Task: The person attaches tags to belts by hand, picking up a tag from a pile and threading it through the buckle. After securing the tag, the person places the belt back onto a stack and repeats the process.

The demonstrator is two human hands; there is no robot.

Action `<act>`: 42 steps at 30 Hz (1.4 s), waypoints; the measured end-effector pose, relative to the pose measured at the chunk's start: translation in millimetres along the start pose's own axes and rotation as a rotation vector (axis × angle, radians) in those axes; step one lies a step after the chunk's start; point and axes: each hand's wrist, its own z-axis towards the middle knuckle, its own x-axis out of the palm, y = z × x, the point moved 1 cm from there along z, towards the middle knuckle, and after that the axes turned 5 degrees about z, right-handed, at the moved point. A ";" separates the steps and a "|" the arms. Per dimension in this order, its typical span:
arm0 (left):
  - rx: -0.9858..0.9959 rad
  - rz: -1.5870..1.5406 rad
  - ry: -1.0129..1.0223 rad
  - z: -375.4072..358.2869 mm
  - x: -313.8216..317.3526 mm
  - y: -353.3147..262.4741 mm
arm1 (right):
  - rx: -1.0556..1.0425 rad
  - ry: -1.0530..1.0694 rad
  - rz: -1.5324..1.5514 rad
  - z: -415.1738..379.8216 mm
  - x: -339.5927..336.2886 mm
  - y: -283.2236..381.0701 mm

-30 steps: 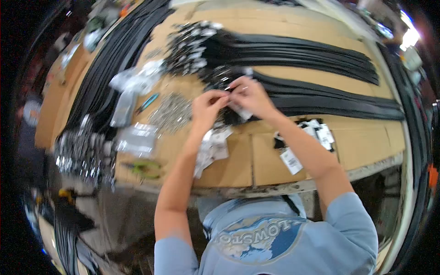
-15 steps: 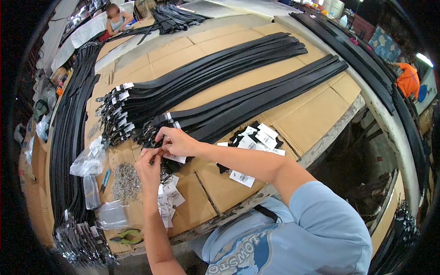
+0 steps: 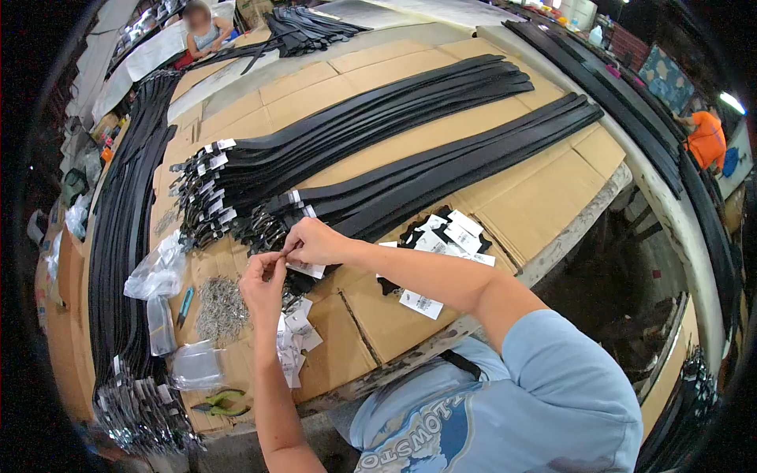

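My left hand [image 3: 262, 282] and my right hand [image 3: 312, 241] meet with fingertips pinched together at the buckle end of the nearer bundle of black belts [image 3: 441, 165]. What sits between the fingertips is too small and covered to make out. Just under my right hand a white tag [image 3: 307, 269] shows, partly hidden by it. Below my hands lies a loose pile of white tags [image 3: 296, 331]. Left of my left hand is a heap of small silver metal pieces [image 3: 222, 307]. Black pieces with white tags [image 3: 445, 236] lie beyond my right forearm.
Another bundle of tagged belts [image 3: 355, 118] lies farther back on the cardboard [image 3: 560, 173]. Plastic bags [image 3: 197, 366], a blue cutter [image 3: 185, 306] and green-handled pliers [image 3: 225, 403] are at the left. Long black belts [image 3: 122, 260] line the left edge. Two people sit or stand farther off.
Both hands stay pinched together at nearly the same spot, with small finger shifts. The whole view has moved slightly. The person at the far left has changed posture a little.
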 end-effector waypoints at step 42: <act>0.138 0.231 -0.212 -8.9 5.3 -16.8 | 0.127 -0.082 -0.023 0.2 12.7 9.0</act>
